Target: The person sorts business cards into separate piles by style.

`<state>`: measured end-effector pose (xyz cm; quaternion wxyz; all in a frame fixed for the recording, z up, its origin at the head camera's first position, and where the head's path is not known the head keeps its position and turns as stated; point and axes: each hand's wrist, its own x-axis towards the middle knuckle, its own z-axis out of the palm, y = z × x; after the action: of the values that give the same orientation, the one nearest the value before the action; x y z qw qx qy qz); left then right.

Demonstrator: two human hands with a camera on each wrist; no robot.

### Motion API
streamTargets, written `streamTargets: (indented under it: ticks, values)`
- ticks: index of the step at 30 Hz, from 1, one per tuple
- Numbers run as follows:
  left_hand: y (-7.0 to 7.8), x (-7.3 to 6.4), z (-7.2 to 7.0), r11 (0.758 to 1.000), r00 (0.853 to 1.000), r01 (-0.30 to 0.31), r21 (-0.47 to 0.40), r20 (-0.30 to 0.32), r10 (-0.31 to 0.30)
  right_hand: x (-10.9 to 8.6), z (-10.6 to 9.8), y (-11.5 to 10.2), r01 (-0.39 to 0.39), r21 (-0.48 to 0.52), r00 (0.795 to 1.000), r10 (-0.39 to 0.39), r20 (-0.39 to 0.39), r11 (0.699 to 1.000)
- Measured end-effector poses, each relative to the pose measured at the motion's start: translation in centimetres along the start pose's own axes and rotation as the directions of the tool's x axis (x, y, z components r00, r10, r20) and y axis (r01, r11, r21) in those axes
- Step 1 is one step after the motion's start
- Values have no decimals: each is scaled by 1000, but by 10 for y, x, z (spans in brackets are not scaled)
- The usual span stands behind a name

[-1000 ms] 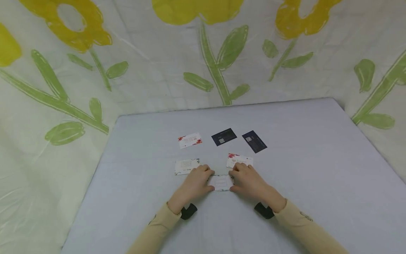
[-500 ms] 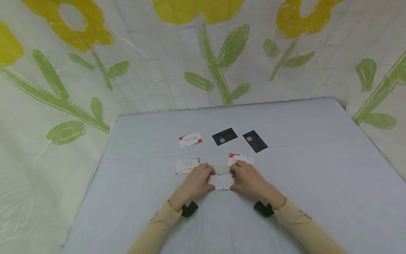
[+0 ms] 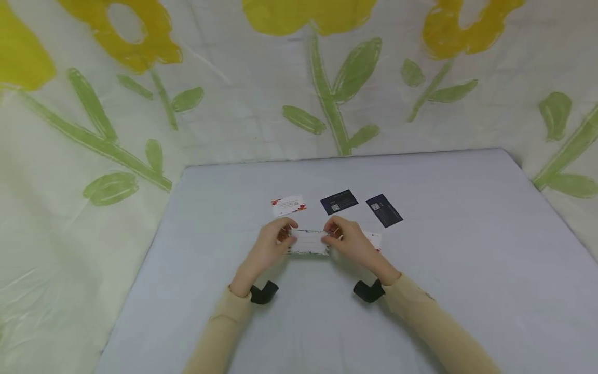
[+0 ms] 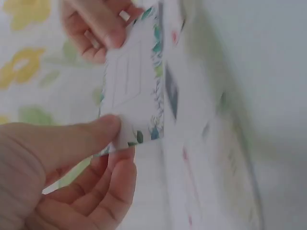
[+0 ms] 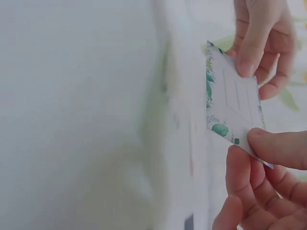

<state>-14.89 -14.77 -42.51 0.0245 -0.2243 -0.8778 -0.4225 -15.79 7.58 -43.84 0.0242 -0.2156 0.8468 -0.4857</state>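
A white business card [image 3: 309,242] with a blue-green leaf border is held up off the table between both hands. My left hand [image 3: 267,244] pinches its left end, thumb on the printed face and fingers behind. At the right end my right hand [image 3: 351,241] pinches it the same way. Both wrist views show the card [image 4: 134,81] tilted, its thin lined frame facing the thumbs. Behind the right hand, a white card with red print [image 3: 375,240] is partly covered. The leaf-bordered card that lay at the left cannot be made out in the head view.
Farther back on the pale tabletop [image 3: 299,322] lie a white card with red flowers [image 3: 288,205] and two dark cards, one in the middle [image 3: 339,202] and one at the right [image 3: 384,211]. A flower-printed curtain [image 3: 261,119] hangs behind the table.
Both hands have raised the leaf-bordered card from the table and tipped it up. In the head view, hands and card have moved farther back and slightly left; the view itself has shifted a little.
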Motion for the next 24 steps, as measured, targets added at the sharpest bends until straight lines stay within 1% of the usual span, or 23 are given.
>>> streamTargets:
  ticks: [2,4,6,8,10,13,16,19,24]
  values:
    - [-8,1,-16,999,999,28,-28,-30,-29,13,8,-5,-28,40,1000,28,3,999]
    - [-16,0,-29,996,996,73,-42,-50,-75,26,16,-8,-51,67,999,50,6,996]
    - [-24,-2,-37,992,991,120,-37,-50,-122,37,26,-9,-67,84,998,65,17,994]
    - [-32,-5,-42,987,987,155,-29,-43,-156,45,34,-9,-86,99,996,82,38,991]
    - [-38,-7,-42,984,984,175,-25,-36,-176,49,40,-7,-108,94,993,103,59,990]
    - [-45,-8,-37,982,982,186,-37,-31,-188,51,46,-2,-140,66,988,135,78,988]
    - [-51,-8,-32,981,980,192,-40,-36,-194,52,50,1,-143,31,987,140,80,989]
    - [-56,-7,-28,979,978,203,-19,-38,-203,54,52,2,-155,6,984,154,87,988]
    - [-59,-9,-27,976,975,217,15,-45,-216,57,55,-1,-164,-44,979,168,114,985]
